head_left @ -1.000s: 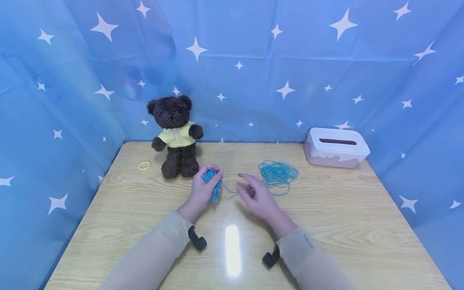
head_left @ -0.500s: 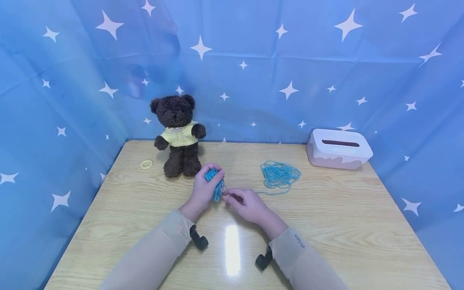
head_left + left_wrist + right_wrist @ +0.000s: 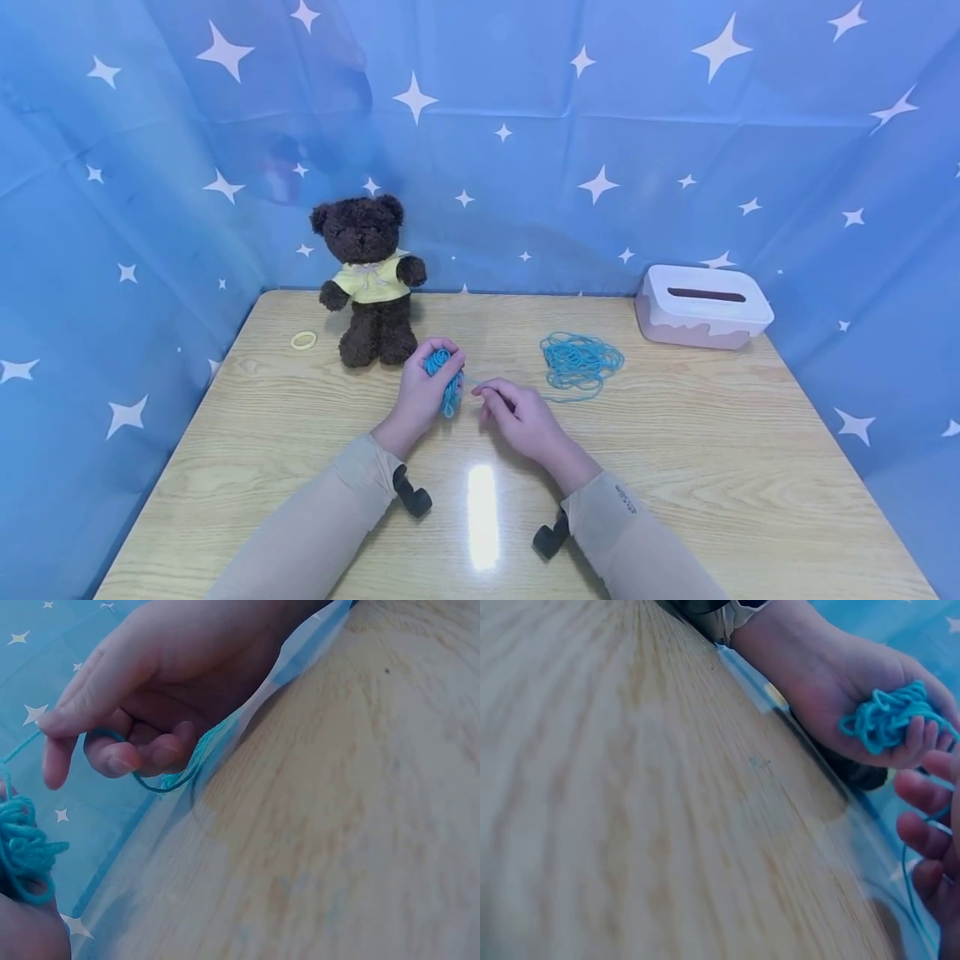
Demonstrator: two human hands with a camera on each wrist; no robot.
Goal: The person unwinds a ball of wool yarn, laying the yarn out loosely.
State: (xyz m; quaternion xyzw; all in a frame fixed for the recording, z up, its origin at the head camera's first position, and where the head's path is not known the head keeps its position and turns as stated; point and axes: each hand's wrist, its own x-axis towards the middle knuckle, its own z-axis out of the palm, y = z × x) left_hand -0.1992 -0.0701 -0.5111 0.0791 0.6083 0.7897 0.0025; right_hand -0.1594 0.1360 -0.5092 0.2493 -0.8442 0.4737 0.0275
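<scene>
My left hand (image 3: 424, 385) grips a bundle of blue yarn (image 3: 892, 718), its loops poking out past the fingers and palm. To its right, my right hand (image 3: 522, 418) pinches the yarn strand (image 3: 21, 747) between thumb and forefinger, as the left wrist view shows. From that pinch the strand runs to the bundle on one side. On the other side it passes through the curled lower fingers (image 3: 166, 754) and trails over to a loose pile of blue yarn (image 3: 581, 362) on the table.
A brown teddy bear (image 3: 367, 283) in a yellow top stands behind my left hand. Left of it lies a pale yellow ring (image 3: 303, 340). A white and pinkish tissue box (image 3: 703, 307) sits at the back right of the wooden table (image 3: 712, 467). Blue star-patterned curtains enclose the table.
My right hand first moved left to the bundle, then drew back slightly to the right, with the strand between its fingers. The left hand keeps its grip on the bundle.
</scene>
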